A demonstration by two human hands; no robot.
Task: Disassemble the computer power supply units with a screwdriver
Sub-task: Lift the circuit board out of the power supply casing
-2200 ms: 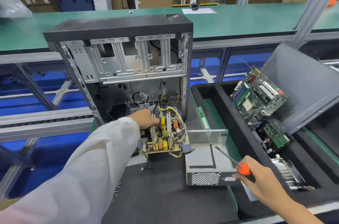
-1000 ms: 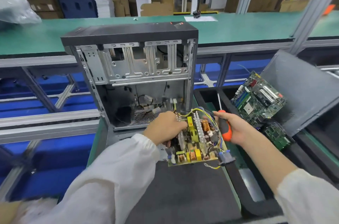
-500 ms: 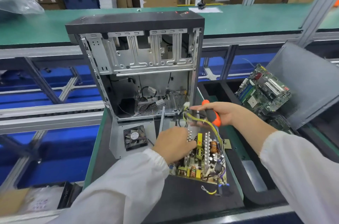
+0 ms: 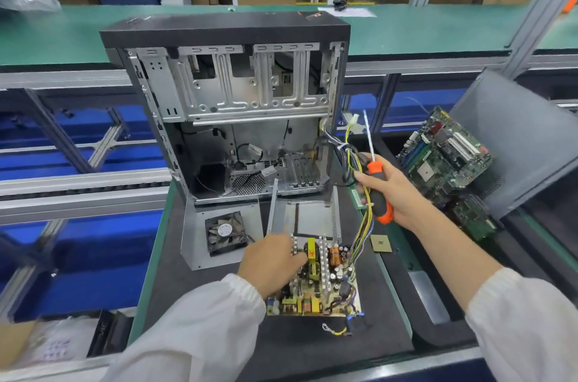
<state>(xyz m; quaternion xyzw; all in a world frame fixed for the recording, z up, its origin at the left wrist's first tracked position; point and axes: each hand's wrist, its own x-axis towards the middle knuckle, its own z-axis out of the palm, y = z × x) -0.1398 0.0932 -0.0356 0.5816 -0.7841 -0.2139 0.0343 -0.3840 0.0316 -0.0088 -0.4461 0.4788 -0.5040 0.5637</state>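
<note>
The power supply's bare circuit board (image 4: 325,284), with heat sinks, coils and capacitors, is near the front of the black mat. My left hand (image 4: 272,263) grips its left side. My right hand (image 4: 391,191) holds an orange-and-black screwdriver (image 4: 377,191), shaft pointing up, together with the board's bundle of yellow and black wires (image 4: 359,225). The wires run up to a white connector (image 4: 353,123) by the case. The supply's open metal housing (image 4: 312,219) and its panel with a fan (image 4: 225,233) lie behind the board.
An open, stripped computer case (image 4: 237,106) stands upright behind the mat. At the right a black tray (image 4: 438,313) holds green motherboards (image 4: 444,156) and a tilted grey panel (image 4: 519,138). A small chip (image 4: 381,243) lies by the mat's edge. A green conveyor (image 4: 438,28) runs behind.
My right hand brought the screwdriver from the right to the board, took the wire bundle and lifted it up. My left hand pulled the board away from the case, toward me.
</note>
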